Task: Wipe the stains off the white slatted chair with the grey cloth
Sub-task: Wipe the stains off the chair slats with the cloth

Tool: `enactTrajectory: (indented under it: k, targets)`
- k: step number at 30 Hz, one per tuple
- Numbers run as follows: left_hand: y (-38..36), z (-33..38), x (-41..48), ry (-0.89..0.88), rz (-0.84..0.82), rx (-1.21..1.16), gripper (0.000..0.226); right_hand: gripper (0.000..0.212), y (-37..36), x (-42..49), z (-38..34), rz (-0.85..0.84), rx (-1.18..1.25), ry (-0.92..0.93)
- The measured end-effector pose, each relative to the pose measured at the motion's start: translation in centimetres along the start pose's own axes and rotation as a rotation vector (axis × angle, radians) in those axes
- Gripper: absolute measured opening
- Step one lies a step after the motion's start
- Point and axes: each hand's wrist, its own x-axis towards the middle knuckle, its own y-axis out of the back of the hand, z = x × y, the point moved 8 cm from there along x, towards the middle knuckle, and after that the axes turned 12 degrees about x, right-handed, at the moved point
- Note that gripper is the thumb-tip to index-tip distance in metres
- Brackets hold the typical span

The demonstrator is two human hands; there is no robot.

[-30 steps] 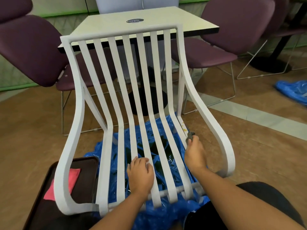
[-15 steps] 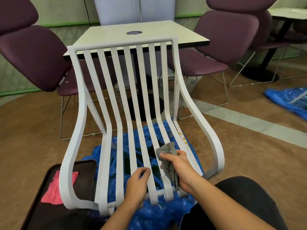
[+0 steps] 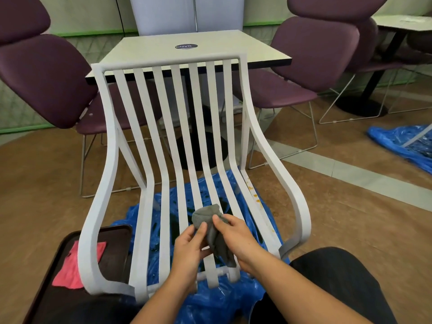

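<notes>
The white slatted chair [image 3: 198, 127] stands directly before me, its seat slats running toward my lap. Orange-brown stains [image 3: 254, 195] dot the rightmost seat slat. Above the middle of the seat, both hands hold a bunched grey cloth [image 3: 210, 220]. My left hand [image 3: 189, 249] pinches its left side between thumb and fingers. My right hand [image 3: 238, 239] grips its right side, and the cloth's tail hangs down between my palms. Neither hand touches the stained slat.
A blue plastic sheet [image 3: 168, 216] lies under the chair. A dark tray [image 3: 109, 253] with a pink cloth [image 3: 74, 267] sits at lower left. A square table [image 3: 187, 46] and purple chairs [image 3: 311, 66] stand behind. Another blue sheet [image 3: 402, 141] lies at right.
My right hand drew the grey cloth back from the right slat to the seat's middle. My left hand left the slat it gripped and took hold of the cloth too.
</notes>
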Motion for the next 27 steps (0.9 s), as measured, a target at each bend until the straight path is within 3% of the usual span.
enactTrajectory:
  k: [6, 9, 14, 16, 21, 27]
  targets:
    - [1.3, 2.3, 0.3, -0.131, 0.065, 0.108, 0.021, 0.04, 0.4, 0.6, 1.0, -0.026, -0.08, -0.118]
    - [1.2, 1.9, 0.6, -0.079, 0.007, 0.083, 0.028, 0.027, 0.0, 0.8, 1.1, -0.068, 0.09, -0.165]
    - [0.6, -0.1, 0.9, 0.028, -0.108, 0.091, 0.064, 0.02, 0.4, 1.0, 0.3, -0.032, 0.173, -0.135]
    - [0.0, -0.5, 0.8, 0.026, -0.157, 0.157, 0.067, 0.018, 0.6, 0.9, -0.2, -0.027, 0.148, -0.1]
    - [-0.5, -1.1, 0.5, 0.095, -0.175, 0.008, 0.043, 0.013, 1.2, 0.6, -1.8, 0.002, -0.065, 0.023]
    - [0.2, 0.1, 0.5, 0.086, -0.092, -0.131, 0.029, 0.025, 1.0, 1.0, -2.0, -0.065, 0.213, -0.041]
